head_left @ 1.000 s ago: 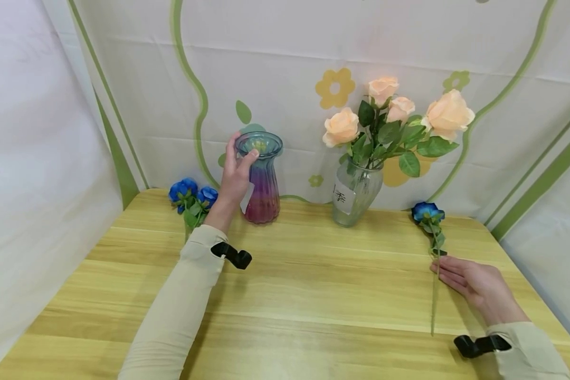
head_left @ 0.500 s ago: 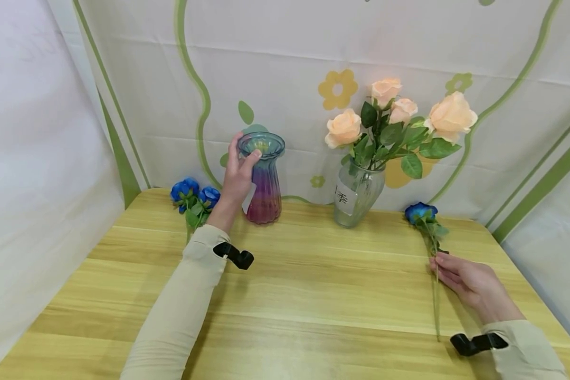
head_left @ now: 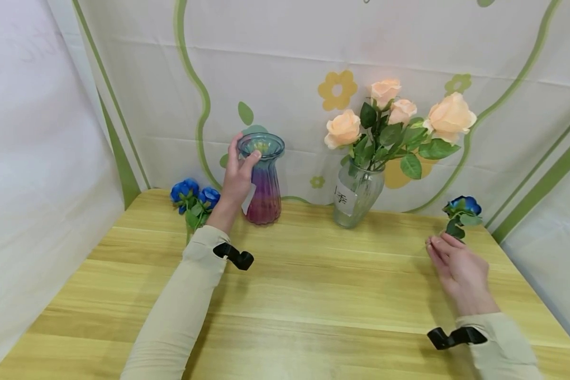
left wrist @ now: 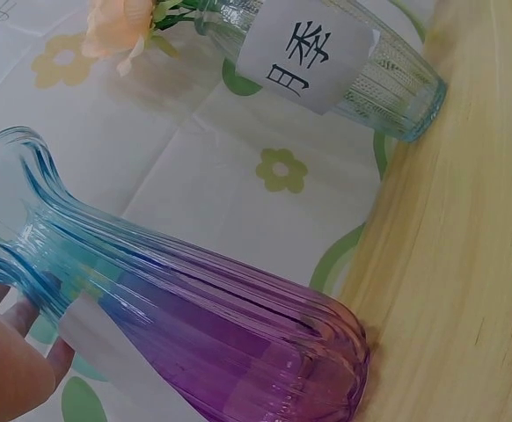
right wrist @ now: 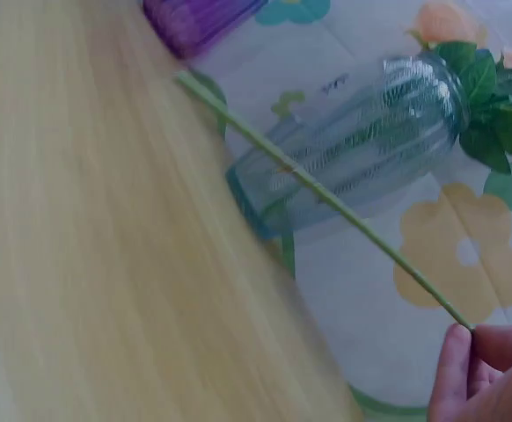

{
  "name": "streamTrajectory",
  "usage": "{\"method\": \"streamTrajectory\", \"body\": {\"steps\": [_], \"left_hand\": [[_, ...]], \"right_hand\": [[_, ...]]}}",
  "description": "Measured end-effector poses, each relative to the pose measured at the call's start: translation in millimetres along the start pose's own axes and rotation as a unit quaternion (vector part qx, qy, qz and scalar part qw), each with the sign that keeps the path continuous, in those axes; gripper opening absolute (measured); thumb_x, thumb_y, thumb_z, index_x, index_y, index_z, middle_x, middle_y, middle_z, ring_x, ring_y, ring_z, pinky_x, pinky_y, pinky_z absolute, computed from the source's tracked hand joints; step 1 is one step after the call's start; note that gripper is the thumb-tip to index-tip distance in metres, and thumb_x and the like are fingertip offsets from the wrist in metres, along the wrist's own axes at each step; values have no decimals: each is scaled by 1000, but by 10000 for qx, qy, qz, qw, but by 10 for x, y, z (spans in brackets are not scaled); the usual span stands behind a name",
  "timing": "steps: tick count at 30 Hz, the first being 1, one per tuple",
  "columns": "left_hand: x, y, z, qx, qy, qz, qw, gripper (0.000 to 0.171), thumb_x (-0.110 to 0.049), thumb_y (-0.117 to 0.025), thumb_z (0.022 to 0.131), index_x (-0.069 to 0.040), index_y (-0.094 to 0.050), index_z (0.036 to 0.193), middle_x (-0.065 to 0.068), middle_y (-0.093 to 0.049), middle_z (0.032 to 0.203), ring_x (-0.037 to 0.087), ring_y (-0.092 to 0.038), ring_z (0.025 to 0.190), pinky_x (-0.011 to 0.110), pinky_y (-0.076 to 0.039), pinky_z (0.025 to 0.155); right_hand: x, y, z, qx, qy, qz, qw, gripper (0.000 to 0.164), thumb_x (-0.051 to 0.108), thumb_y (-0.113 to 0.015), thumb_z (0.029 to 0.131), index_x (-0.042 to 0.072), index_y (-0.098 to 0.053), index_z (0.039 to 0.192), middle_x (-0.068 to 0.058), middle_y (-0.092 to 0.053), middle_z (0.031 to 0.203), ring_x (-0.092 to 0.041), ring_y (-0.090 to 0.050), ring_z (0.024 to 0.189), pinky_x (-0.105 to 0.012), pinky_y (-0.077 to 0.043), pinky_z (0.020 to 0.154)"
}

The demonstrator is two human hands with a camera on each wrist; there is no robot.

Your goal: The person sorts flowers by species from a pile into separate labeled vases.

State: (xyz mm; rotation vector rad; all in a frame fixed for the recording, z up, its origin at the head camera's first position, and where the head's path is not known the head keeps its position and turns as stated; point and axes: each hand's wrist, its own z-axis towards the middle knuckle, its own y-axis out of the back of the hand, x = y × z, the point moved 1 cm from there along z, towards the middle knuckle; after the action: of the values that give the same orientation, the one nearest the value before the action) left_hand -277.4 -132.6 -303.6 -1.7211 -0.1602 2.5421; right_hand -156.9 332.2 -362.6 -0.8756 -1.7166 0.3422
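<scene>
My left hand (head_left: 236, 182) grips the flared neck of a ribbed glass vase (head_left: 264, 195), blue at the top and purple below, which stands upright on the table. In the left wrist view, a white label (left wrist: 120, 352) shows on its side. Over the right part of the table, my right hand (head_left: 463, 269) pinches a blue rose (head_left: 464, 206) by its long stem. The bloom and leaves point away from me, beyond the fingers. In the right wrist view, the thin green stem (right wrist: 353, 218) sticks out from between thumb and fingertips, crossing in front of a clear vase.
The clear glass vase (head_left: 361, 198), labelled in Chinese characters, stands at the back with several peach roses (head_left: 448, 117) in it. More blue flowers (head_left: 185, 191) are at the back left, partly behind my left forearm. A patterned white cloth (head_left: 290, 79) hangs behind the wooden table (head_left: 313, 301).
The blue rose has swung to the right and its stem no longer points toward me. My right hand has moved slightly up and left. My left hand and the vase have stayed put.
</scene>
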Motion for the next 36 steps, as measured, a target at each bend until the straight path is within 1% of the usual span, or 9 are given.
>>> {"method": "streamTrajectory", "body": {"steps": [4, 7, 12, 17, 19, 22, 28, 31, 36], "left_hand": [[3, 6, -1, -28, 16, 7, 10000, 76, -29, -55, 107, -17, -13, 170, 9, -30, 172, 32, -46, 147, 51, -31, 128], [3, 7, -4, -50, 6, -59, 10000, 76, -28, -55, 107, -17, -13, 170, 9, -31, 171, 32, -47, 146, 51, -32, 128], [8, 0, -1, -55, 0, -87, 9999, 76, -28, -55, 107, -16, -13, 170, 9, -32, 171, 32, -48, 146, 50, -32, 128], [1, -11, 2, -49, 31, -61, 10000, 76, -28, -55, 107, -17, -13, 170, 8, -30, 172, 31, -47, 147, 51, -32, 128], [-6, -14, -2, -52, 36, -71, 10000, 76, -28, -55, 107, -17, -14, 170, 9, -31, 172, 31, -47, 146, 51, -32, 128], [-12, -11, -12, -72, 41, -66, 9999, 76, -28, -55, 107, -17, -14, 170, 9, -31, 171, 31, -48, 146, 51, -32, 128], [-9, -3, -10, -85, 27, -13, 10000, 77, -29, -55, 107, -17, -14, 170, 9, -30, 172, 31, -47, 145, 51, -32, 128], [-3, -4, -4, -88, 66, 6, 9999, 77, -30, -55, 107, -19, -14, 170, 7, -30, 173, 30, -47, 146, 51, -32, 128], [9, -7, 3, -93, 90, -25, 9999, 77, -30, -55, 107, -19, -14, 170, 7, -29, 173, 29, -46, 147, 51, -31, 128]], "right_hand": [[-66, -181, -29, -618, 184, 481, 9968, 27, -18, -69, 92, 5, -68, 107, -11, -78, 87, -21, -79, 82, -27, -65, 81], [-121, -286, -33, -891, 193, 779, 9928, 31, -18, -70, 90, 4, -69, 111, -11, -78, 88, -22, -79, 81, -27, -65, 81], [-225, -406, -37, -1110, 199, 1179, 9866, 36, -20, -71, 89, 6, -69, 115, -12, -78, 88, -22, -78, 81, -27, -65, 84], [-303, -529, -48, -1348, 631, 1656, 9749, 42, -22, -75, 84, 4, -69, 116, -11, -78, 90, -21, -77, 85, -29, -64, 90], [-332, -578, -49, -1427, 795, 1761, 9707, 42, -22, -75, 83, 3, -68, 115, -11, -77, 90, -21, -76, 85, -30, -64, 91], [-367, -659, -46, -1440, 892, 1924, 9666, 41, -23, -74, 84, 2, -66, 115, -13, -75, 90, -23, -75, 84, -31, -64, 92], [-418, -800, -55, -1425, 895, 2205, 9608, 34, -25, -72, 84, -2, -65, 108, -16, -74, 83, -25, -77, 78, -32, -66, 86], [-443, -835, -61, -1439, 927, 2261, 9589, 27, -25, -71, 84, -4, -67, 100, -16, -74, 81, -25, -78, 78, -31, -66, 84], [-475, -875, -82, -1427, 989, 2218, 9595, 25, -25, -74, 81, -5, -71, 96, -16, -74, 83, -24, -78, 84, -31, -65, 86]]}}
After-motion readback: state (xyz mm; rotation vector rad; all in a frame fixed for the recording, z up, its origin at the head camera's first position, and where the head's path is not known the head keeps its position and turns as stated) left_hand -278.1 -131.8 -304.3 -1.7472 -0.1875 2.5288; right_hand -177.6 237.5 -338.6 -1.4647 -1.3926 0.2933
